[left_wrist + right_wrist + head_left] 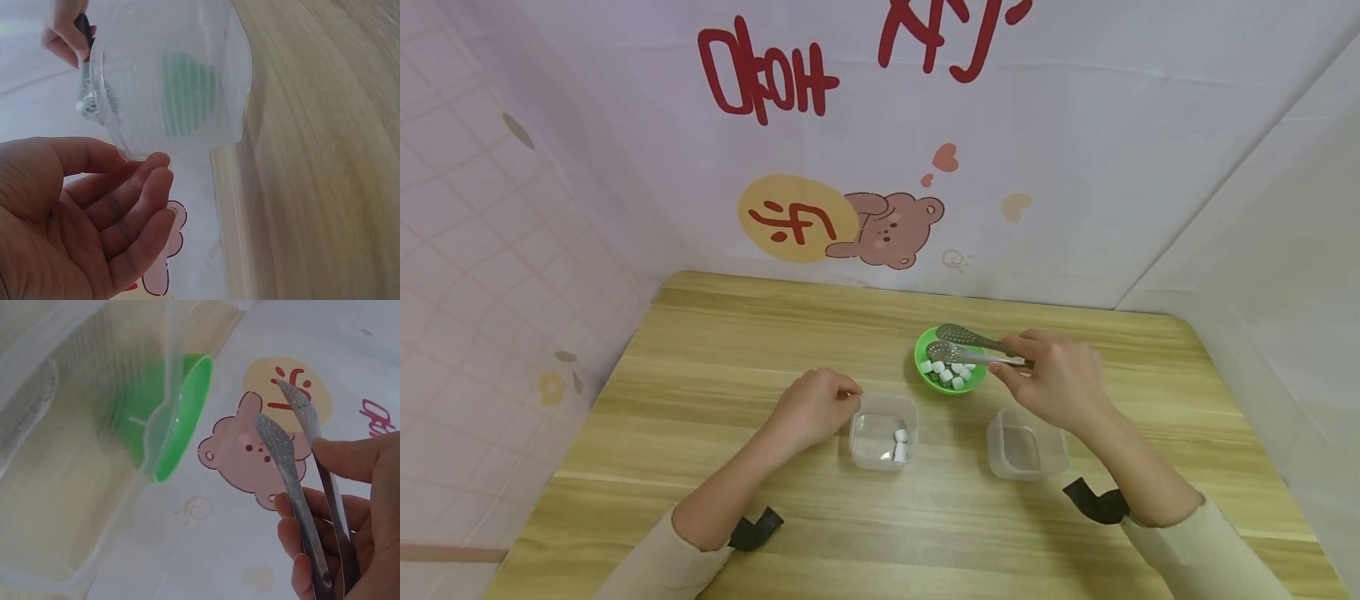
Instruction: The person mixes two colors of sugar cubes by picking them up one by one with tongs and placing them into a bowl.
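My left hand point(816, 407) pinches the upper left corner of a clear plastic container point(883, 463) between thumb and forefinger; the left wrist view has the rim point(115, 122) at the fingertips. A few white marshmallow-like pieces point(900, 451) lie inside it. In my right hand point(1062, 375) are metal tongs point(981, 357) with perforated tips, spread apart with nothing between them in the right wrist view. They reach over a green bowl point(919, 357) holding several more white pieces point(946, 376). The right wrist view shows the bowl point(197, 406) partly behind clear plastic.
A second clear container point(1026, 475) stands below my right hand, with no pieces seen inside. Black curved pieces point(756, 528) stick out by both sleeves. The wooden table point(760, 325) ends at a white printed backdrop point(1052, 250), with pale walls at both sides.
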`<state>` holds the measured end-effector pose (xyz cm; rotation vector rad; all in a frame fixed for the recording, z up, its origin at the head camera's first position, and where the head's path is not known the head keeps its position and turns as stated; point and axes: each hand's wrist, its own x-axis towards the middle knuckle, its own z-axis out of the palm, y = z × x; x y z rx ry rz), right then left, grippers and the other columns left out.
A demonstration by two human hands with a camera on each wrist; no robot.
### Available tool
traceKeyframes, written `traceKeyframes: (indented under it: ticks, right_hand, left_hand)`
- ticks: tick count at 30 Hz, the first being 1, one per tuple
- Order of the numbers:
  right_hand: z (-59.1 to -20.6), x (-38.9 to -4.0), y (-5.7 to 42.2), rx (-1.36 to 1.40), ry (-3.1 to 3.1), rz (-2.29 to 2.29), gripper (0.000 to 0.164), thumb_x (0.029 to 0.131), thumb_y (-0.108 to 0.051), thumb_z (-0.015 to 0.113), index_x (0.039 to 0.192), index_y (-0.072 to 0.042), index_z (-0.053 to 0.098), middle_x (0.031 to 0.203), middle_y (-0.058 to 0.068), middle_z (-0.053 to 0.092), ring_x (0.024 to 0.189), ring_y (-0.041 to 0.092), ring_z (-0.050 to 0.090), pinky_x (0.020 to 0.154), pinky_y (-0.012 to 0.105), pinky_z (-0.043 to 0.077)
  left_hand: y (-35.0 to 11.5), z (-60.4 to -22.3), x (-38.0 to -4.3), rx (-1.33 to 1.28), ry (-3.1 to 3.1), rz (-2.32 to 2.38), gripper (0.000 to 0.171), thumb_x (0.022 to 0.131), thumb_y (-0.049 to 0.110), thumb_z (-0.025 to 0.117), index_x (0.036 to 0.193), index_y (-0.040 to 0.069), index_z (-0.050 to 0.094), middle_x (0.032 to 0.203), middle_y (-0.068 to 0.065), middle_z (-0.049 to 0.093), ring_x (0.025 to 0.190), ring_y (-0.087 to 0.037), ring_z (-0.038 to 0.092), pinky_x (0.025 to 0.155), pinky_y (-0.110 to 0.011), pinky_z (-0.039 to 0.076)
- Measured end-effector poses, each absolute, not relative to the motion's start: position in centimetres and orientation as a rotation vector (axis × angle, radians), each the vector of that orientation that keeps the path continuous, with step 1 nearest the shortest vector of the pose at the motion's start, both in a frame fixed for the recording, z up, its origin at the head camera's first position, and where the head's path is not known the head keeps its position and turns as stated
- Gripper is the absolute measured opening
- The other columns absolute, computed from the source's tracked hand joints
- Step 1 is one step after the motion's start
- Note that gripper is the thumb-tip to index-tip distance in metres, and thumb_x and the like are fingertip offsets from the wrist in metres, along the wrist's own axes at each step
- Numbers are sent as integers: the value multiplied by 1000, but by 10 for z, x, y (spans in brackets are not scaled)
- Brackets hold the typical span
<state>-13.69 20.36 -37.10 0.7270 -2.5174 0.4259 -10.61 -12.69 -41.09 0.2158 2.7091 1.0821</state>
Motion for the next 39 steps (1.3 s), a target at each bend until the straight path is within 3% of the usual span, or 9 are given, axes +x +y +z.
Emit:
traceKeyframes:
  ticks: [7, 12, 16, 22, 34, 39]
  right_hand:
    - [-357, -128, 192, 901, -2440, 372, 24, 76, -30, 85, 95, -16, 83, 82, -7, 75, 54, 6, 59, 41, 23, 29]
    - [-352, -125, 184, 1015, -2409, 314, 19, 76, -30, 80, 89, -16, 81, 78, -10, 70, 55, 6, 56, 42, 22, 33]
    - [-351, -123, 177, 1076, -2423, 281, 20, 76, -30, 79, 89, -15, 81, 77, -10, 68, 56, 5, 52, 43, 21, 33]
    - [-348, -121, 166, 1177, -2448, 182, 27, 77, -37, 80, 91, -14, 81, 81, -6, 71, 61, 7, 59, 44, 21, 34]
    - [-349, -119, 137, 1442, -2413, -125, 27, 76, -38, 84, 77, -15, 70, 67, -8, 50, 53, 10, 38, 46, 25, 33]
    - [-348, -119, 123, 1531, -2372, -300, 27, 76, -29, 80, 65, -16, 59, 65, -5, 48, 52, 12, 38, 44, 28, 36]
  left_hand:
    - [-127, -411, -106, 218, 2709, 1086, 19, 98, 15, 68, 108, 10, 83, 113, -6, 77, 102, -21, 69, 85, -43, 56]
    - [-127, -411, -106, 214, 2700, 1088, 19, 98, 15, 68, 108, 10, 82, 112, -5, 77, 98, -19, 68, 83, -42, 55]
    - [-126, -411, -106, 207, 2694, 1087, 19, 98, 16, 68, 109, 9, 82, 111, -4, 77, 95, -18, 66, 82, -41, 55]
    - [-126, -411, -106, 194, 2691, 1086, 20, 98, 16, 68, 110, 9, 82, 113, -5, 76, 91, -19, 64, 81, -41, 54]
    - [-127, -411, -106, 193, 2689, 1077, 20, 98, 15, 67, 110, 9, 82, 115, -7, 76, 89, -18, 65, 76, -38, 53]
    - [-127, -412, -106, 206, 2695, 1085, 20, 98, 15, 67, 110, 10, 82, 115, -6, 77, 90, -17, 65, 77, -37, 53]
